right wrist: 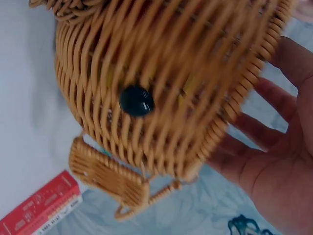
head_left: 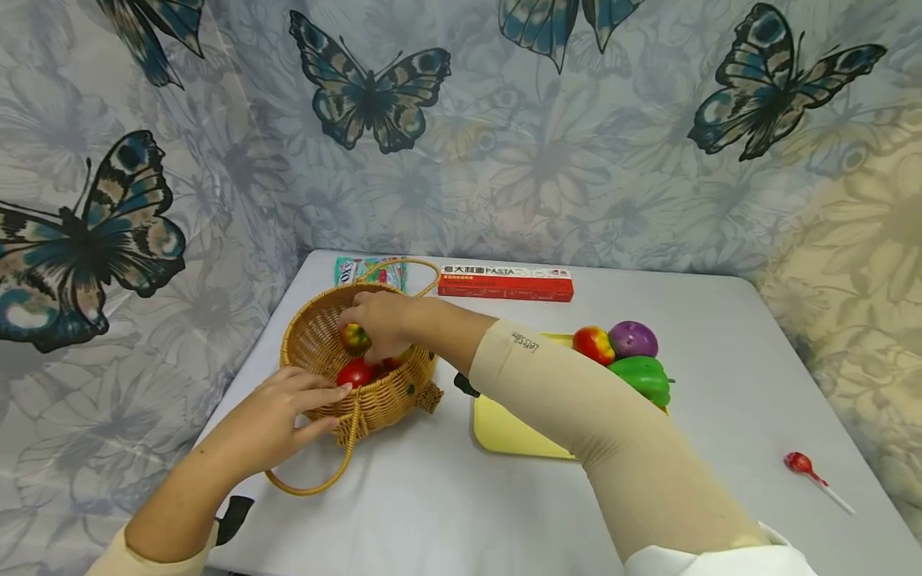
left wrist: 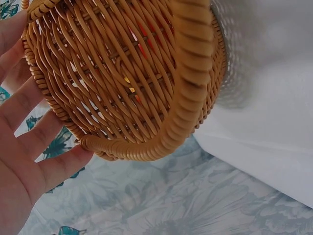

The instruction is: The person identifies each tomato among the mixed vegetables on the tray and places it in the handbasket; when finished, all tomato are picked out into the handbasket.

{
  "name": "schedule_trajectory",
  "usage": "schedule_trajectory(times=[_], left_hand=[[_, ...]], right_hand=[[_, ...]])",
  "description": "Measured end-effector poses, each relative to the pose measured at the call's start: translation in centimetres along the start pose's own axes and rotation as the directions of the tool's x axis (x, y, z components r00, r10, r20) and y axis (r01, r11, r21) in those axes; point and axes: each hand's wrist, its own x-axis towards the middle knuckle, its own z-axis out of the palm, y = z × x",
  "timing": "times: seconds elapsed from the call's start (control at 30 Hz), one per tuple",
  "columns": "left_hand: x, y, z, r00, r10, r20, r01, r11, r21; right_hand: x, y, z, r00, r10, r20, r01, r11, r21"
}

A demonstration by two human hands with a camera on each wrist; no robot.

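A wicker basket [head_left: 382, 410] with looped handles stands at the left of the table. My left hand [head_left: 277, 416] holds its near rim, fingertips over the edge and thumb against the outside. My right hand [head_left: 385, 320] reaches down inside the basket, its fingers and thumb about a yellow, green and red fruit [head_left: 355, 339]. A shiny red fruit [head_left: 356, 373] lies nearer the rim, with another red piece partly hidden beside it. From the right wrist view, the basket's weave [right wrist: 161, 63] hides the right fingertips; the left wrist view shows the left fingers [left wrist: 41, 132] along the rim.
Right of the basket lies a yellow tray [head_left: 515, 428], partly hidden by the right forearm. Near it are a red-yellow fruit [head_left: 594, 345], a purple vegetable [head_left: 633, 340] and a green pepper [head_left: 643, 379]. Behind are a pasta box [head_left: 504, 284] and a packet [head_left: 347, 270]. A lollipop [head_left: 799, 462] lies far right.
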Motion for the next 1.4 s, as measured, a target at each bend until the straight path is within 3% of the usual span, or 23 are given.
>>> schedule_trajectory(times=[0.27, 0.5, 0.67, 1.0, 1.17, 1.4], left_hand=[[0.2, 0.0, -0.4, 1.000, -0.003, 0.007, 0.003, 1.000, -0.004], [-0.1, -0.1, -0.6, 1.000, -0.018, 0.010, 0.018, 1.000, 0.008], [-0.3, 0.0, -0.8, 0.999, -0.033, 0.014, 0.033, 0.999, 0.009], [-0.5, -0.1, -0.4, 0.999, -0.037, 0.028, 0.037, 0.999, -0.003], [-0.5, -0.2, -0.2, 0.999, -0.033, 0.031, 0.033, 0.999, -0.003], [-0.2, -0.1, -0.1, 1.000, -0.016, 0.013, 0.016, 1.000, -0.004]], right_hand=[[-4.9, 2.8, -2.1, 0.996, 0.013, -0.083, -0.010, 0.999, 0.046], [-10.2, 8.0, -1.8, 0.993, 0.106, -0.058, -0.101, 0.991, 0.087], [-13.3, 11.8, 0.1, 0.973, 0.230, 0.004, -0.229, 0.967, 0.111], [-17.9, 18.6, 6.9, 0.901, 0.414, 0.130, -0.432, 0.882, 0.187], [-19.6, 19.7, 9.3, 0.880, 0.451, 0.150, -0.474, 0.858, 0.197], [-20.9, 20.2, 10.3, 0.875, 0.468, 0.123, -0.483, 0.862, 0.151]])
